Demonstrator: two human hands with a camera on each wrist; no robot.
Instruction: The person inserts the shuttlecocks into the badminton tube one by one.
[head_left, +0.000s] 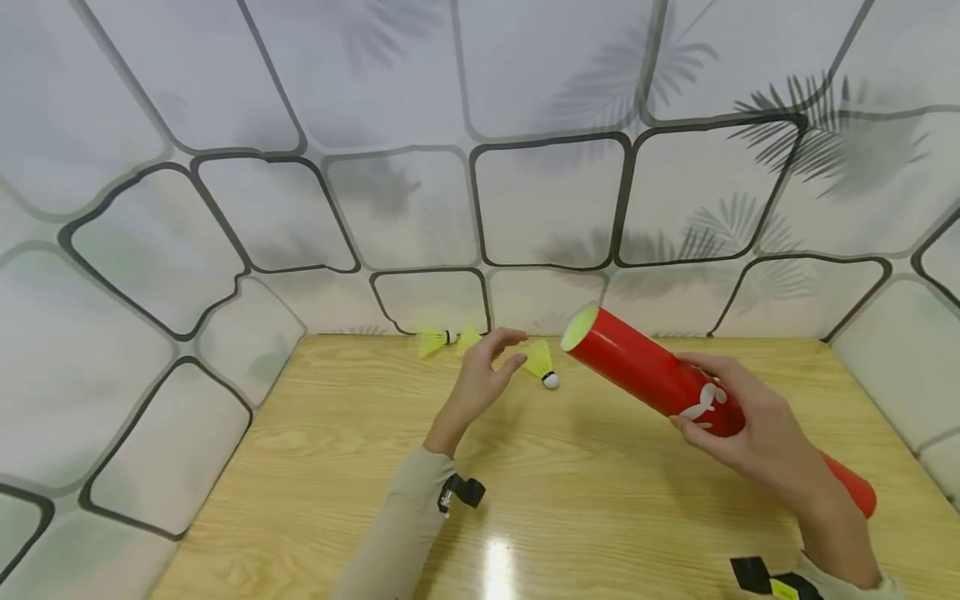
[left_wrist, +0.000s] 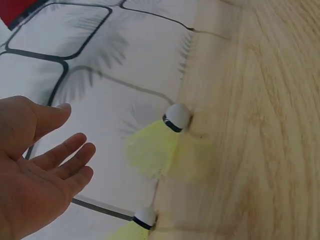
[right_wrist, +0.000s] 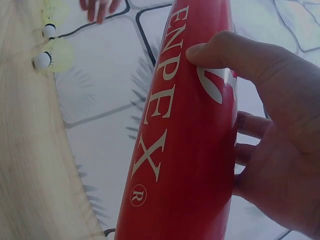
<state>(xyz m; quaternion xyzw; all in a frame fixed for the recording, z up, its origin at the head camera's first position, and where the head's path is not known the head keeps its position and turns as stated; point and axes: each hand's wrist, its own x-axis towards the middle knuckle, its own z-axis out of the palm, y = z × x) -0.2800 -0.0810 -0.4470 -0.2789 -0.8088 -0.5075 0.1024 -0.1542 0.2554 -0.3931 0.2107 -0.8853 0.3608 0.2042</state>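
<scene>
My right hand (head_left: 765,429) grips a red shuttlecock tube (head_left: 645,367) printed with white lettering. Its pale green open end tilts up and to the left over the table, and the lower end shows past my wrist. In the right wrist view, the thumb lies across the tube (right_wrist: 185,130) and the other fingers go round behind. My left hand (head_left: 480,379) is held out with fingers loosely bent and nothing in them. Just right of its fingertips lies a yellow shuttlecock (head_left: 542,360) with a white cork. Another shuttlecock (head_left: 432,341) lies left of it, and a third (head_left: 468,337) is partly hidden behind the hand.
A light wood table (head_left: 585,517) spreads beneath both hands. Patterned white wall covering (head_left: 555,200) rises along its back edge, directly behind the shuttlecocks, and also flanks the left and right sides. Black wrist devices (head_left: 461,490) sit at both cuffs.
</scene>
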